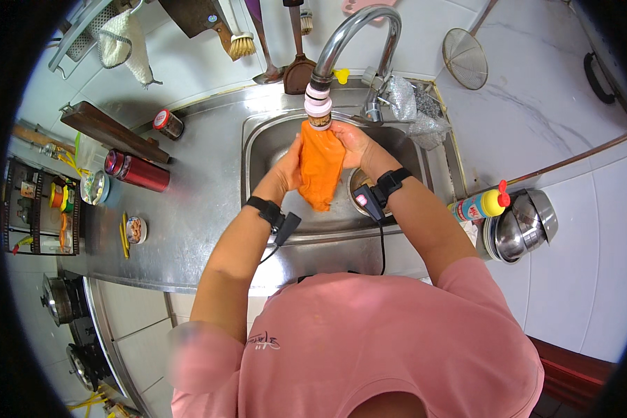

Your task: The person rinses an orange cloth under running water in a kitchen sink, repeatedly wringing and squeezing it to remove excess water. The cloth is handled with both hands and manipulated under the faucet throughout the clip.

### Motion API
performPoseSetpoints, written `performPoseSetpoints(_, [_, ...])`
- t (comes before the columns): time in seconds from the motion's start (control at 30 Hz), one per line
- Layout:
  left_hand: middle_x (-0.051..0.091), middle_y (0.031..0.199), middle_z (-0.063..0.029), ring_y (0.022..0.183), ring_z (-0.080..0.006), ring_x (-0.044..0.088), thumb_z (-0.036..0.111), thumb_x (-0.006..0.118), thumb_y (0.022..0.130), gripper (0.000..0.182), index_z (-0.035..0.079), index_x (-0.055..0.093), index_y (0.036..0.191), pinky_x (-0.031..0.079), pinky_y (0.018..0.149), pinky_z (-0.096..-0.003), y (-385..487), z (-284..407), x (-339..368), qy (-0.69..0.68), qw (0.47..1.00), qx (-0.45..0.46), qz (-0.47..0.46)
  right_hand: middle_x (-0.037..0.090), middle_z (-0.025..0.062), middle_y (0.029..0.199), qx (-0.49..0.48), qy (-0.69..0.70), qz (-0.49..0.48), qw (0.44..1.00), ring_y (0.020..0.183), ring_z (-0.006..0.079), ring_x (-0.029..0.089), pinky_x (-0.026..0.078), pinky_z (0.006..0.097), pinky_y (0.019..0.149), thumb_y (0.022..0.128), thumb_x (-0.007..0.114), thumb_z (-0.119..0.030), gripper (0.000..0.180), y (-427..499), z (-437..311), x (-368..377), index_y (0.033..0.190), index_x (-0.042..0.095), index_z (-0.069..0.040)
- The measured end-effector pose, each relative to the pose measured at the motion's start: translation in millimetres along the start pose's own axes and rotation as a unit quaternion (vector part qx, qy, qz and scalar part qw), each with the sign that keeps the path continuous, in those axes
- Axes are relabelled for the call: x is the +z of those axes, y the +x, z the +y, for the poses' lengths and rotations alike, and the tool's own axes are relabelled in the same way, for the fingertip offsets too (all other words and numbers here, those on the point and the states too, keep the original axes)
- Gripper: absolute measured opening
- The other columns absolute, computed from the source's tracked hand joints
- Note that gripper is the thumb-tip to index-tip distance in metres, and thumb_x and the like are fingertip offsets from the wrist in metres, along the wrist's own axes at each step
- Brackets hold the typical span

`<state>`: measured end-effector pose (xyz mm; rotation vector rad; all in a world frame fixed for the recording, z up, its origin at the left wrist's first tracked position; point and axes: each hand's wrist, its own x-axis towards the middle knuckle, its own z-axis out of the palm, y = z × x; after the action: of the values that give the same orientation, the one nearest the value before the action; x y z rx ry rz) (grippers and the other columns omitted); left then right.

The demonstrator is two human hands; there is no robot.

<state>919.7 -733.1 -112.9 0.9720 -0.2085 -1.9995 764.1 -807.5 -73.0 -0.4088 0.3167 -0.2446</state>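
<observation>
An orange cloth (321, 170) hangs over the stainless steel sink (271, 141), its top edge just under the pink faucet nozzle (318, 104). My left hand (291, 167) grips the cloth along its left side. On the other side my right hand (352, 143) holds its upper right edge. Both wrists wear black straps with small devices. A round metal bowl (356, 183) sits in the sink beneath my right wrist, partly hidden. Whether water is running I cannot tell.
Left on the steel counter are a red thermos (138, 170), a lidded jar (168, 124) and a small bowl (136, 230). A yellow squeeze bottle (480, 205) and stacked metal bowls (522, 224) stand right. The curved faucet (358, 21) arches above; a brown spatula (298, 73) hangs behind.
</observation>
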Motion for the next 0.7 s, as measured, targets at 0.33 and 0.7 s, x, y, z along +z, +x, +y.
performPoseSetpoints(0.33, [0.065,0.090,-0.0043,0.081,-0.0107,0.060,0.033,0.064,0.084,0.039,0.002,0.061,0.107,0.047,0.071,-0.0246,-29,28,-18,0.424,0.887,0.148,0.111,0.061,0.0116,0.106,-0.176,-0.147,0.131,0.964,0.098,0.0231,0.060,0.047,0.0364,0.087,0.092,0.050,-0.025,0.032,-19,-29,-16,0.109,0.055,0.001])
performPoseSetpoints(0.7, [0.052,0.124,-0.0154,0.113,-0.0293,0.051,0.028,0.039,0.094,0.042,-0.001,0.045,0.123,0.036,0.101,-0.0408,-30,61,-22,-0.024,0.989,0.134,-0.054,0.062,0.0061,0.071,-0.316,-0.268,0.338,0.845,0.056,0.0112,0.059,0.045,0.0188,0.050,0.083,0.065,-0.029,0.027,-19,-35,-44,0.079,0.059,-0.002])
